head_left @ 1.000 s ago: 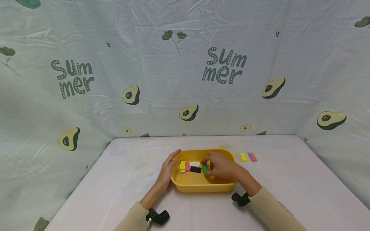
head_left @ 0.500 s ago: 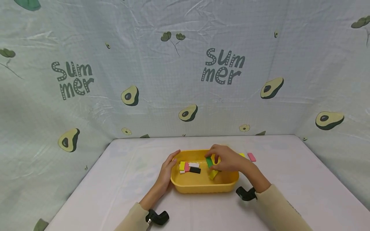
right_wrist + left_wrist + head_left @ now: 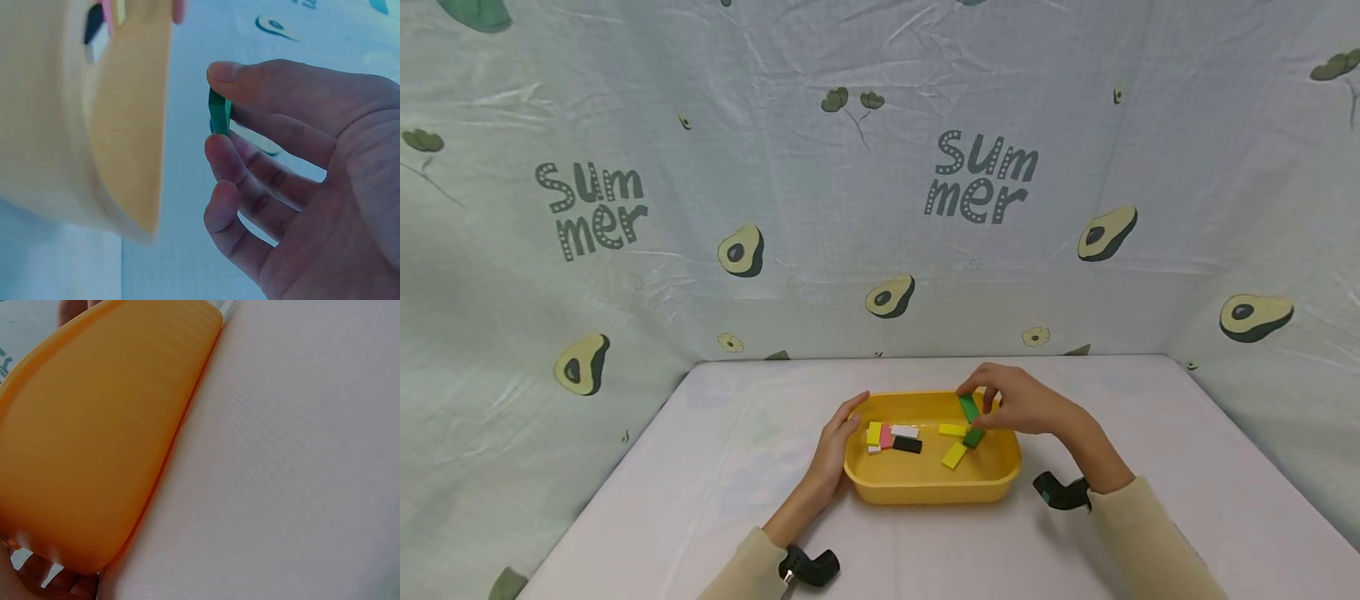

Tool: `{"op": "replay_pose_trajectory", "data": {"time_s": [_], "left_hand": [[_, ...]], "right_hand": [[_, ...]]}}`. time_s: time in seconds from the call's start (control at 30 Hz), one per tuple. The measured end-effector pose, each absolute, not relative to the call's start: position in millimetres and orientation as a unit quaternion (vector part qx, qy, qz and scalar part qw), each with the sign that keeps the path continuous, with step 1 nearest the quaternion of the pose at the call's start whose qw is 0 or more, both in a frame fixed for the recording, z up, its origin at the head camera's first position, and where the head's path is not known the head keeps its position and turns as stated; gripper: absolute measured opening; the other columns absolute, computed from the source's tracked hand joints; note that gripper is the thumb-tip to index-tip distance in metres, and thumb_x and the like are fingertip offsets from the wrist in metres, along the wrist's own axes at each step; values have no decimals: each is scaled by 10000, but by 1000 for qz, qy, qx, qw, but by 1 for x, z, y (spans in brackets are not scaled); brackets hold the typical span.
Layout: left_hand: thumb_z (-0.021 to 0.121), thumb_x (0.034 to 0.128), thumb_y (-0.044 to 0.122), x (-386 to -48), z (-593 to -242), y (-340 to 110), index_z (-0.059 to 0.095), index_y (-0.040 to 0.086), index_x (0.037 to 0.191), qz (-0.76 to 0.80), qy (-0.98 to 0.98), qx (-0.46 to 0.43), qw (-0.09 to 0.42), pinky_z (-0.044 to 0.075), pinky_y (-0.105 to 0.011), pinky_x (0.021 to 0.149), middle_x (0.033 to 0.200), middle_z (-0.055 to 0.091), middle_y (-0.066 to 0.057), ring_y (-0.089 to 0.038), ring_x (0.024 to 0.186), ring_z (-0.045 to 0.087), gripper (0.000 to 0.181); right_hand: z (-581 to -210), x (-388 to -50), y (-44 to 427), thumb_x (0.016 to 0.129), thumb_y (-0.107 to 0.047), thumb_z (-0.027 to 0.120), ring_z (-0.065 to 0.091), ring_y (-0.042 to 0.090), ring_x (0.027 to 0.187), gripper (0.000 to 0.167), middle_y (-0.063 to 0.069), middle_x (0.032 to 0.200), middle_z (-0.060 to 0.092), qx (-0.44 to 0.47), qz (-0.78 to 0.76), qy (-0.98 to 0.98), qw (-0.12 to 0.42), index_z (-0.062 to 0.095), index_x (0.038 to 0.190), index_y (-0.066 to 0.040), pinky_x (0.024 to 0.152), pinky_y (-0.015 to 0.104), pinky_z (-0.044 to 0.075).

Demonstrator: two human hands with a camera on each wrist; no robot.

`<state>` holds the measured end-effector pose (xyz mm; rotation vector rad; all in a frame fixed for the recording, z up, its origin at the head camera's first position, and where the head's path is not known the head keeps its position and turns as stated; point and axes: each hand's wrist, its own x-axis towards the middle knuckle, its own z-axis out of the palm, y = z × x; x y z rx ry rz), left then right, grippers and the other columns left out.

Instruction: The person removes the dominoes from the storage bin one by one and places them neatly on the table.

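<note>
A yellow plastic tub stands on the table. My left hand holds its left end, the thumb at the rim and the fingers along the outer wall. Over the tub's far right corner, my right hand pinches a small green block between thumb and fingertips. In the tub's left half lie a black block, a white one, a pink one and a yellow one. Two yellow blocks and another green block lie at the right.
The white-covered table extends around the tub. Behind it hangs a printed cloth with avocados and lettering. A black wrist camera sits on the left wrist and another black camera on the right.
My right hand has moved right and up with the green block, uncovering the two yellow blocks and the second green one. It now covers the loose yellow and pink blocks on the table. The left hand stays.
</note>
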<state>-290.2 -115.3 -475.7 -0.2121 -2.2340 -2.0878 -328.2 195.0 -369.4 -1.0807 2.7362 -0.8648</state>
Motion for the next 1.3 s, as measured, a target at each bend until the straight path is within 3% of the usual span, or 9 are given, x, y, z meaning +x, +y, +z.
{"op": "replay_pose_trajectory", "data": {"time_s": [0.3,0.67,0.97,1.3], "left_hand": [[318,1101,162,-290,-475,-115,430,102,1570,-687,-722,-69,37,190,-547,1298,1675,344,-131,-351,1566,283,486],[317,1100,141,-289,-476,-115,405,52,1575,-693,-716,-76,37,189,-547,1300,1674,344,-134,-348,1568,278,491],[316,1103,149,-291,-478,-119,412,71,1575,-689,-720,-80,37,186,-554,1298,1677,340,-130,-351,1568,277,488],[316,1104,158,-294,-481,-122,408,71,1577,-687,-720,-88,36,196,-543,1298,1675,346,-125,-346,1563,290,490]], "right_hand": [[-363,-333,216,871,-138,809,619,100,859,410,70,1220,687,-340,-275,899,23,712,1267,-90,778,267,561],[-360,-335,238,872,-111,799,626,126,869,407,116,1276,676,-315,-288,904,22,715,1270,-105,717,221,580],[-361,-336,259,879,-113,785,608,180,883,427,127,1198,691,-280,-299,912,25,693,1293,-67,659,269,571],[-370,-337,280,881,-128,773,587,194,928,435,120,1205,676,-238,-300,924,10,687,1305,-87,712,307,527]]}}
